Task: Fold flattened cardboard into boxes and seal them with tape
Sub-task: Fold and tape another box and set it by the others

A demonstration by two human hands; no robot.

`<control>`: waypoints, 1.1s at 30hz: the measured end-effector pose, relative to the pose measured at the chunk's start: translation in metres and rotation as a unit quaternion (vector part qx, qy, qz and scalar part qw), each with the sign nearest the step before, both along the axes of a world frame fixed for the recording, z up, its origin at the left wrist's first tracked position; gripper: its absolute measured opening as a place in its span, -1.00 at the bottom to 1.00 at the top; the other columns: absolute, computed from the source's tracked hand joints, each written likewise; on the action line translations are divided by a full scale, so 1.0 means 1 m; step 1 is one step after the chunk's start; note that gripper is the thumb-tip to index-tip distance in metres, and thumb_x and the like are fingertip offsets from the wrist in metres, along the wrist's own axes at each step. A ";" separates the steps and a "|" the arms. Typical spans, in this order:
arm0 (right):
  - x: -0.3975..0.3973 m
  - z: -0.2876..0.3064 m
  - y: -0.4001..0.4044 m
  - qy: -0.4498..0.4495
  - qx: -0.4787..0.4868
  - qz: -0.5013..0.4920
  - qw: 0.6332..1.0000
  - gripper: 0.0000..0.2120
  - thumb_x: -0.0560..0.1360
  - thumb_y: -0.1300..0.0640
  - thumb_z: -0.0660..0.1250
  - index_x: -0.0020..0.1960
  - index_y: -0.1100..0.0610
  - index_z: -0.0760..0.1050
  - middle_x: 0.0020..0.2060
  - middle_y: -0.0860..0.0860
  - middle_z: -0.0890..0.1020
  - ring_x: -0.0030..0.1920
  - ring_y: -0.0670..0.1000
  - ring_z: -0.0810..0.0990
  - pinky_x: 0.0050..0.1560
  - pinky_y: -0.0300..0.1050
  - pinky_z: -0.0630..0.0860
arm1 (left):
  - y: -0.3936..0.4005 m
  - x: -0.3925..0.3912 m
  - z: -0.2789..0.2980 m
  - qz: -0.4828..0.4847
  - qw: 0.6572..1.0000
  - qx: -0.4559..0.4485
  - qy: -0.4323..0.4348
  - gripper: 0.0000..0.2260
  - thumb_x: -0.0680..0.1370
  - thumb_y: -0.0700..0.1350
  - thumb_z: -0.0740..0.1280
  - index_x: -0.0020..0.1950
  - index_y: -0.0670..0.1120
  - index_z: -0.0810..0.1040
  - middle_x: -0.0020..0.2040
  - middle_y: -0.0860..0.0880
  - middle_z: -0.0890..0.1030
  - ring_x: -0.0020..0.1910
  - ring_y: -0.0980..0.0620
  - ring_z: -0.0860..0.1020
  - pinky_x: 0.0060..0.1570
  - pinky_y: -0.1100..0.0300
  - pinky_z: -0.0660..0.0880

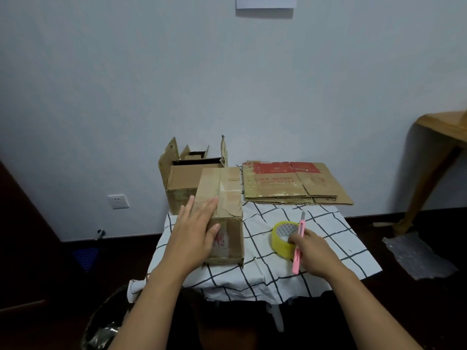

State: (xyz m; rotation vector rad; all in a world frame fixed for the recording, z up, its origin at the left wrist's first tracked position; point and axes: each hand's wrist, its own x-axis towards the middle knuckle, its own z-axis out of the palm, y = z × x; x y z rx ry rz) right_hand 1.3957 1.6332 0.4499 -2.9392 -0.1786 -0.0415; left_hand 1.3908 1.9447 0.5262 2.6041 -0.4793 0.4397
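A folded, taped cardboard box [225, 198] lies on the table's left side. My left hand [194, 231] rests against the box's near left corner with straight fingers and the thumb on its front face. My right hand [312, 251] grips a pink utility knife [298, 245] with its blade pointing away, right beside a yellow tape roll [280, 239] that stands on the cloth. A stack of flattened cardboard [295, 183] lies at the table's back right.
Open cardboard boxes [182, 178] stand behind the taped box by the wall. A white checked tablecloth [265, 274] covers the small table. A black bin [106, 324] sits at lower left, a wooden table [439, 137] at right, bubble wrap [417, 256] on the floor.
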 end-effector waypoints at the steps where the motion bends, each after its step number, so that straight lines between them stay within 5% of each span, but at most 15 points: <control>1: -0.002 0.007 0.001 -0.019 0.021 0.002 1.000 -0.71 0.52 0.12 0.29 0.23 -0.04 0.45 0.23 0.08 0.48 0.23 0.16 0.48 0.13 -0.02 0.46 | 0.000 -0.001 0.001 0.000 1.000 0.002 0.000 -0.45 0.66 0.08 0.17 0.61 0.17 0.02 0.60 0.17 0.08 0.59 0.05 -0.18 0.52 0.07 -0.21; 5: -0.012 0.050 0.011 -0.135 0.153 0.025 0.979 -0.78 0.55 0.17 0.33 0.18 0.02 0.51 0.15 0.05 0.48 0.13 0.12 0.52 0.01 0.03 0.53 | -0.002 -0.002 0.009 0.005 1.000 -0.013 -0.018 -0.39 0.59 0.27 0.12 0.60 0.15 0.05 0.57 0.23 0.02 0.59 0.10 -0.18 0.50 0.11 -0.21; 8: -0.023 0.089 0.027 -0.221 0.238 0.067 0.943 -0.82 0.55 0.19 0.38 0.13 0.05 0.52 0.18 0.07 0.57 0.33 0.02 0.49 0.11 -0.05 0.48 | -0.008 -0.004 0.025 -0.005 0.996 -0.086 -0.033 -0.40 0.56 0.25 0.14 0.58 0.10 0.19 0.55 0.19 0.18 0.55 0.21 -0.03 0.49 0.16 -0.03; 11: -0.030 0.120 0.044 -0.243 0.284 0.131 0.918 -0.76 0.54 0.16 0.39 0.09 -0.12 0.44 0.04 -0.02 0.63 0.09 -0.08 0.57 0.02 -0.21 0.48 | -0.016 -0.009 0.047 -0.027 0.983 -0.173 -0.052 -0.46 0.56 0.19 0.22 0.52 0.08 0.32 0.47 0.23 0.30 0.47 0.28 0.18 0.45 0.13 0.23; 14: -0.034 0.135 0.061 -0.241 0.309 0.162 0.906 -0.82 0.53 0.04 0.33 0.10 -0.15 0.44 0.19 -0.13 0.57 0.30 -0.20 0.46 0.16 -0.51 0.30 | -0.021 -0.013 0.071 -0.066 0.954 -0.292 -0.026 -0.51 0.52 0.20 0.27 0.46 0.18 0.37 0.43 0.21 0.39 0.42 0.29 0.31 0.38 0.22 0.33; 17: -0.035 0.138 0.075 -0.244 0.315 0.183 0.899 -0.82 0.52 0.05 0.33 0.11 -0.11 0.46 0.25 -0.11 0.55 0.39 -0.28 0.37 0.22 -0.54 0.25 | -0.021 -0.014 0.094 -0.092 0.931 -0.354 -0.002 -0.47 0.46 0.24 0.25 0.42 0.15 0.40 0.39 0.23 0.42 0.38 0.36 0.34 0.33 0.44 0.29; 21: -0.035 0.139 0.086 -0.234 0.299 0.215 0.900 -0.79 0.53 0.07 0.34 0.12 -0.14 0.43 0.25 -0.04 0.56 0.46 -0.24 0.29 0.29 -0.48 0.25 | -0.013 -0.010 0.118 -0.093 0.903 -0.410 0.089 -0.65 0.63 -0.06 0.30 0.42 -0.05 0.48 0.36 0.07 0.53 0.33 0.21 0.47 0.32 0.36 0.39; 25: -0.036 0.139 0.093 -0.214 0.304 0.242 0.896 -0.82 0.55 0.04 0.31 0.11 -0.18 0.41 0.20 -0.02 0.58 0.49 -0.19 0.27 0.32 -0.19 0.35 | 0.001 -0.003 0.121 -0.079 0.898 -0.419 0.109 -0.77 0.58 0.00 0.36 0.23 0.06 0.61 0.14 0.07 0.67 0.17 0.09 0.61 0.29 0.03 0.50; 33: -0.033 0.136 0.099 -0.176 0.316 0.258 0.896 -0.80 0.56 0.00 0.29 0.14 -0.23 0.39 0.27 -0.05 0.56 0.50 -0.21 0.24 0.36 -0.10 0.37 | 0.011 0.005 0.116 -0.070 0.925 -0.371 0.033 -0.88 0.61 -0.09 0.34 0.04 0.04 0.67 -0.09 0.03 0.71 -0.04 0.01 0.65 0.04 0.12 0.59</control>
